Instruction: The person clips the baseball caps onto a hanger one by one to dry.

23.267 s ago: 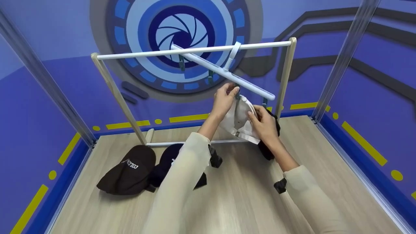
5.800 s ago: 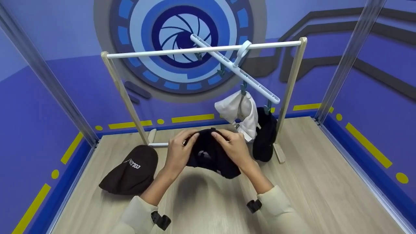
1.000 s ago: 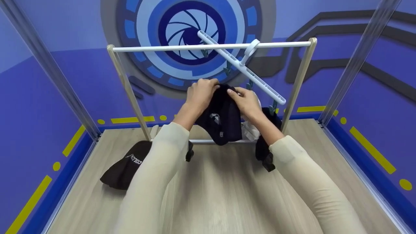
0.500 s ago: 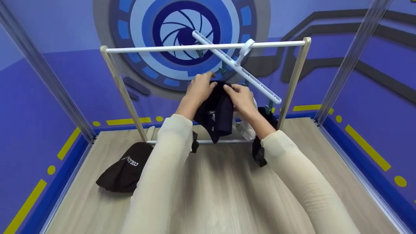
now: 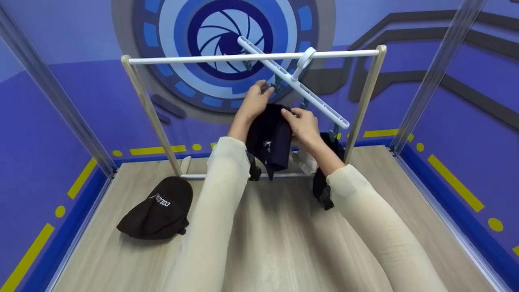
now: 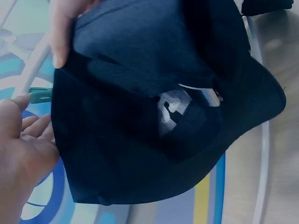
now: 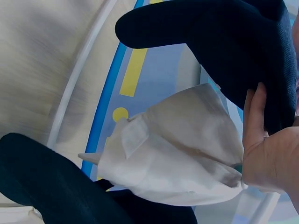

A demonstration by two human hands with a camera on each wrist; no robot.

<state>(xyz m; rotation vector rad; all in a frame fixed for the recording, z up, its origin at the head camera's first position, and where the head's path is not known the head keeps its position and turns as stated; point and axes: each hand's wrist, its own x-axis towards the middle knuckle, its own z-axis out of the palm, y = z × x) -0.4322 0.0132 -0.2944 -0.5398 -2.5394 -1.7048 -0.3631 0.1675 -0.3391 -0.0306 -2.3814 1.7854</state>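
My right hand (image 5: 304,125) pinches the crown edge of a dark navy cap (image 5: 279,150), held in the air below a white hanger (image 5: 318,102). The inside of this cap, with a pale label, shows in the left wrist view. Beside the cap's upper edge, my left hand (image 5: 254,101) is off the fabric, its thumb at a green clip (image 6: 41,95) that hangs from the hanger. A white cap (image 7: 173,144) and a black cap (image 7: 51,182) hang to the right, partly hidden by my right hand and forearm in the head view.
The hanger hooks over the white top rail (image 5: 182,60) of a wooden-sided rack. Another green clip (image 5: 247,65) hangs at its far end. A dark brown cap (image 5: 158,211) with white lettering lies on the wooden tabletop (image 5: 267,243) at left. Patterned walls stand behind and beside.
The navy cap was lifted from low over the table to beneath the hanger. Within the last half second my left hand left its edge and moved up to the clip; my right hand keeps hold.
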